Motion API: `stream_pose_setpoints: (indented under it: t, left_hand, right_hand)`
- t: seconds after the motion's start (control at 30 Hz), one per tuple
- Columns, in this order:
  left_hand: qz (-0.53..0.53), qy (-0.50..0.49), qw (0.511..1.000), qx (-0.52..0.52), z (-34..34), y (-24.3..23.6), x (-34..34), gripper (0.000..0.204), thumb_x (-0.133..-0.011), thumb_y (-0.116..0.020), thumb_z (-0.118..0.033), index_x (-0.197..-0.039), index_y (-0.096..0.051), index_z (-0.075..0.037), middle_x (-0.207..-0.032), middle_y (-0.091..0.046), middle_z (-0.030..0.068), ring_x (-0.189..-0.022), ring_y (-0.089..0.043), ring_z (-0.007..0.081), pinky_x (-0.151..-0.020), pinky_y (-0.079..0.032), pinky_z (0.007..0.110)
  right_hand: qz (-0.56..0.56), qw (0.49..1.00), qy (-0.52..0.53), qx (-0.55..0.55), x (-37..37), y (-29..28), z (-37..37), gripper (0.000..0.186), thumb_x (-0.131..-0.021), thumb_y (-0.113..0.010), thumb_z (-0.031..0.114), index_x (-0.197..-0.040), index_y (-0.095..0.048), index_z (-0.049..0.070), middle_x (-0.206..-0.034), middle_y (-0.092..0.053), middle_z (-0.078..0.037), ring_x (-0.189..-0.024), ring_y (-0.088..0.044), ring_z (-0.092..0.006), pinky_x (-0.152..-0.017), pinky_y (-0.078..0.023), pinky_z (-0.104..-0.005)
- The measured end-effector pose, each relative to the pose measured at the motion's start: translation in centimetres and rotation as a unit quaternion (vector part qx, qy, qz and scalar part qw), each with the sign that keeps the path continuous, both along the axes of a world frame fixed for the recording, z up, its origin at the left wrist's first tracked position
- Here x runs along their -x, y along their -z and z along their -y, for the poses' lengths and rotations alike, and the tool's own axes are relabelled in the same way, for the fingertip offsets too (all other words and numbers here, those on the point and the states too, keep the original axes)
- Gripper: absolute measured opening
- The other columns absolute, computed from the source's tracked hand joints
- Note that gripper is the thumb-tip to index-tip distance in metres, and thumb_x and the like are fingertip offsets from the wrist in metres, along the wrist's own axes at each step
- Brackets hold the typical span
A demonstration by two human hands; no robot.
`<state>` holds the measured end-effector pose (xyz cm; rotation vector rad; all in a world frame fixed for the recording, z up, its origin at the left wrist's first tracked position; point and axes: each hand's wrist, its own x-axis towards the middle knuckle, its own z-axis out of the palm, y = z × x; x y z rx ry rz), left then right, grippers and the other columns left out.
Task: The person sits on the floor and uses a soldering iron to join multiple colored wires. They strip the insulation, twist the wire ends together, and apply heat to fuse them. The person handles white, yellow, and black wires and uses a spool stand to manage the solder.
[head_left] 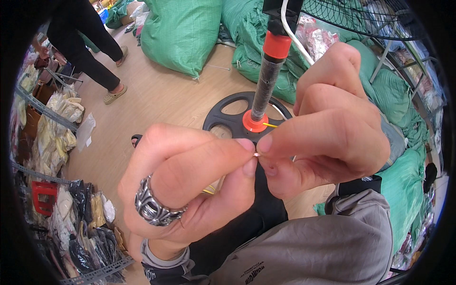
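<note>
My left hand [190, 175], a silver openwork ring [159, 204] on one finger, is closed in a pinch. My right hand [332, 123] pinches from the other side, its thumb and fingertip almost touching the left fingertips. Between them shows a tiny white piece [257, 154], too small to tell its kind; both pinches close on it. A thin yellow strand [270, 125] sticks out beside my right hand's fingers. Another bit of yellow and white strand [209, 189] shows below my left hand. Whether these join the white piece is hidden by my fingers.
Ahead stands a fan with a black round base [223, 108], a pole [266, 88] and a wire guard [361, 19]. Large green sacks [180, 33] lie behind and to the right. Left are metal shelves [47, 111] with bagged goods. A person in black trousers [88, 42] stands at the far left.
</note>
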<state>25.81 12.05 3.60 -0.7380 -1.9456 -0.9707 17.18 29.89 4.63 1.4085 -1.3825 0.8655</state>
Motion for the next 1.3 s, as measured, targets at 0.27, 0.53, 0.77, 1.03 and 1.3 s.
stream_pose_setpoints:
  t: [0.27, 0.53, 0.77, 1.03, 1.3]
  left_hand:
    - [0.009, -0.023, 1.0, 0.014, 0.2, 0.0, -0.3, 0.008, -0.081, -0.071, -0.003, -0.087, -0.065, -0.002, -0.079, -0.063, 0.0072, -0.062, -0.051, 0.012, -0.053, -0.037, 0.022]
    - [-0.061, -0.104, 0.988, 0.099, 0.3, -0.1, -0.8, 0.009, -0.08, -0.071, -0.002, -0.087, -0.065, -0.003, -0.073, -0.064, 0.0058, -0.059, -0.053, 0.0129, -0.051, -0.04, 0.024]
    - [0.047, -0.027, 0.998, -0.012, 0.3, 0.1, -0.1, 0.008, -0.082, -0.068, -0.001, -0.087, -0.062, -0.001, -0.074, -0.056, 0.0026, -0.058, -0.049, 0.0084, -0.051, -0.037, 0.022]
    - [0.465, 0.128, 0.822, -0.301, 0.1, -1.8, -1.2, 0.017, -0.086, -0.063, -0.017, -0.082, -0.056, -0.001, -0.073, -0.052, -0.0008, -0.057, -0.039, 0.003, -0.051, -0.027, 0.019]
    - [0.528, 0.144, 0.774, -0.318, 0.8, -1.8, -0.3, 0.016, -0.086, -0.061, -0.015, -0.083, -0.056, -0.001, -0.072, -0.05, 0.0002, -0.056, -0.035, 0.0032, -0.049, -0.025, 0.02]
  right_hand:
    - [0.005, 0.996, 0.041, -0.084, -0.4, -1.0, -0.6, 0.021, -0.083, -0.076, 0.028, -0.077, -0.069, 0.009, -0.058, -0.047, 0.004, -0.06, -0.043, -0.0172, -0.064, -0.027, -0.0339]
    - [0.205, 0.946, -0.045, -0.248, 0.0, -1.6, -1.2, 0.015, -0.082, -0.075, 0.019, -0.076, -0.066, 0.009, -0.07, -0.058, 0.001, -0.07, -0.054, -0.0212, -0.077, -0.035, -0.0363]
    - [0.065, 0.987, 0.013, -0.15, 0.1, -1.2, -0.5, 0.017, -0.079, -0.077, 0.026, -0.078, -0.067, 0.012, -0.069, -0.06, 0.003, -0.077, -0.061, -0.0188, -0.083, -0.035, -0.039]
    - [-0.124, 0.988, 0.042, -0.077, 0.8, 0.0, 0.1, 0.01, -0.075, -0.075, 0.022, -0.076, -0.069, 0.014, -0.064, -0.062, 0.006, -0.079, -0.062, -0.0145, -0.086, -0.034, -0.0413]
    - [-0.2, 0.973, 0.072, -0.086, 0.5, 0.5, -0.2, 0.009, -0.074, -0.077, 0.02, -0.078, -0.07, 0.014, -0.065, -0.061, 0.006, -0.081, -0.061, -0.0141, -0.089, -0.033, -0.0431]
